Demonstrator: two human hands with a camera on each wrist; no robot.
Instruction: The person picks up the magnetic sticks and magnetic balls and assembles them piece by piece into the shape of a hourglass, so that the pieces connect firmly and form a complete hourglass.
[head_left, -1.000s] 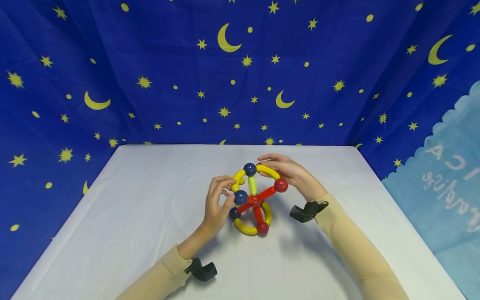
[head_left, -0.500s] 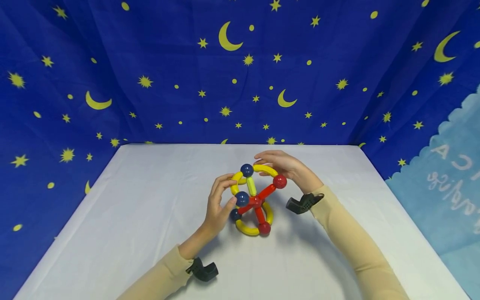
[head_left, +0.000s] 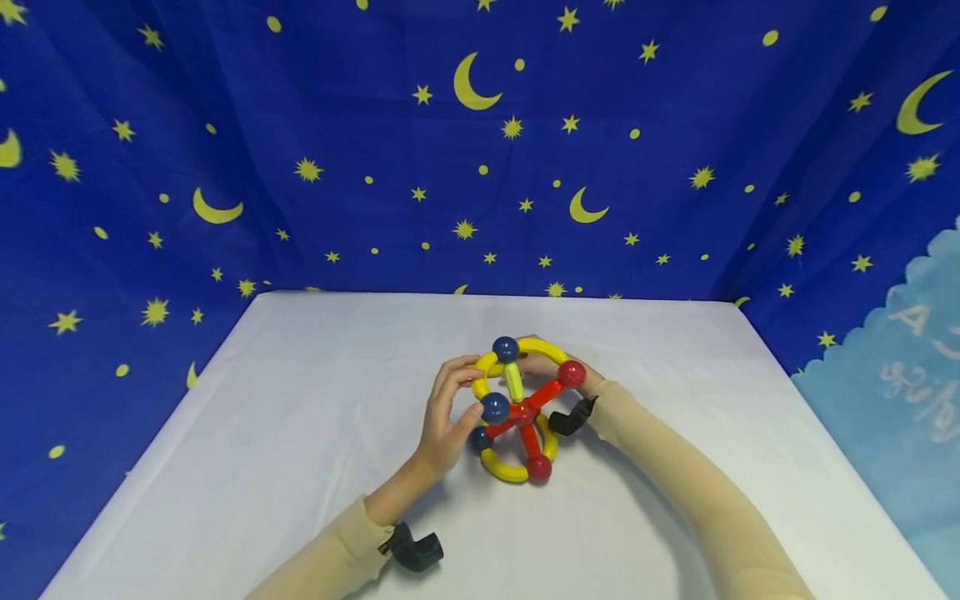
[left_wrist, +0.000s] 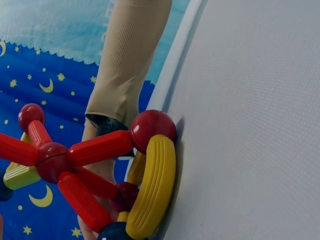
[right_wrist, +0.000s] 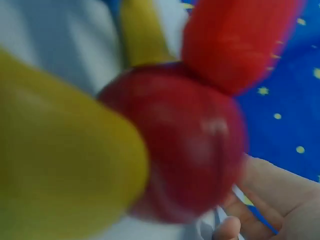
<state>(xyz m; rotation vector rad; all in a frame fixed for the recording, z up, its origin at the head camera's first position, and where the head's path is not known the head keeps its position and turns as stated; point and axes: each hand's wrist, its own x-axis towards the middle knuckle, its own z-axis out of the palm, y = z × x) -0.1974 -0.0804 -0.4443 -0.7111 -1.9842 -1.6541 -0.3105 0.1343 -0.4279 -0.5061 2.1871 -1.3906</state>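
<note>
in the head view, a toy frame of rods and balls (head_left: 517, 412) stands on the white table (head_left: 300, 433), between the two hands. the left hand (head_left: 444, 421) is on the left side of the frame, with its fingers curled around a yellow curved piece (head_left: 480, 371) and the thumb near a dark blue ball (head_left: 494, 407). the right hand (head_left: 542, 364) is behind the frame and mostly hidden by it; only some fingers show through the upper yellow arch (head_left: 543, 348), so i cannot tell if they grip it or only touch it. a red ball (head_left: 572, 373) sits just in front of the right wrist. a black wrist camera (head_left: 570, 417) is on the right forearm, another black wrist camera (head_left: 412, 550) on the left one. behind the hands hangs a blue cloth with stars and moons (head_left: 480, 142).

in the left wrist view, the frame (left_wrist: 95, 170) is very near. a red ball (left_wrist: 153, 127) and a yellow curved piece (left_wrist: 152, 185) touch the table (left_wrist: 250, 125). red rods (left_wrist: 100, 147) meet at a red middle ball (left_wrist: 52, 161). the beige sleeve (left_wrist: 127, 60) of the right arm is beyond the frame.

in the right wrist view, all is blurred. a red ball (right_wrist: 192, 145) fills the middle, joined to a yellow piece (right_wrist: 60, 165) and a red rod (right_wrist: 237, 40). some skin of the right hand (right_wrist: 272, 200) shows low on the right, just beside the ball; its fingers look loose, but the grip is not clear.
</note>
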